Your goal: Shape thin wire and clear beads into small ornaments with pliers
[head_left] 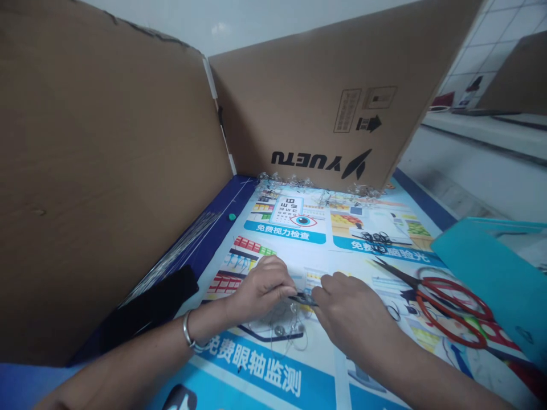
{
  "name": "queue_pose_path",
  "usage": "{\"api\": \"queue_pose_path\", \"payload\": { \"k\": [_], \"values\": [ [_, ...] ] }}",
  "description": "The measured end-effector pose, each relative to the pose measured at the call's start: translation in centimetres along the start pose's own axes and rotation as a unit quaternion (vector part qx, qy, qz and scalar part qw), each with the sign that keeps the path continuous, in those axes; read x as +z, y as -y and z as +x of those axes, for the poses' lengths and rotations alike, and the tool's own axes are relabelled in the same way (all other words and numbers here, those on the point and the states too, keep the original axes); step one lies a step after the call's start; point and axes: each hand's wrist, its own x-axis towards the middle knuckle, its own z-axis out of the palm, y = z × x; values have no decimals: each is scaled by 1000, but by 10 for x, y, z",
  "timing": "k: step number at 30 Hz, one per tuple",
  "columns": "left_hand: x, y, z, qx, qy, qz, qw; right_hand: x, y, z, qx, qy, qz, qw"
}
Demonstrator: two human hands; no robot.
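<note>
My left hand (pixel 265 287), with a silver bangle on its wrist, is closed in a pinch on a small dark, metallic-looking piece (pixel 304 298). From the other side my right hand (pixel 348 310) is closed on the same piece, its fingers curled. What exactly the piece is cannot be made out. Thin clear or wire-like loops (pixel 294 330) lie or hang just below it, with a small round part (pixel 280 330) among them. Red-handled scissors (pixel 453 304) lie to the right of my right hand, blades pointing up and left.
Cardboard panels (pixel 316 102) stand at the back and left. Along the back panel's foot lie clear wire-like bundles (pixel 290 181). Black rings (pixel 376 238) lie on the printed sheet (pixel 273 393). A black object (pixel 154 307) and thin strands (pixel 179 245) are left; a turquoise box (pixel 491 256) is right.
</note>
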Motion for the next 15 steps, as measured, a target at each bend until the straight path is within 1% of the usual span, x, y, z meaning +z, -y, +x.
{"api": "queue_pose_path", "payload": {
  "k": [3,9,12,15],
  "values": [
    [2,-3,0,-4,-18,25,1000,-2,4,0,-2,-15,-19,1000],
    [8,-11,-1,-42,-94,45,994,-7,14,0,1,-47,-41,998],
    [9,-14,-1,-63,-110,44,991,-9,18,1,7,-41,-42,998],
    [9,-16,-2,-83,-113,51,989,-11,20,3,13,-23,-40,999]
  ]
}}
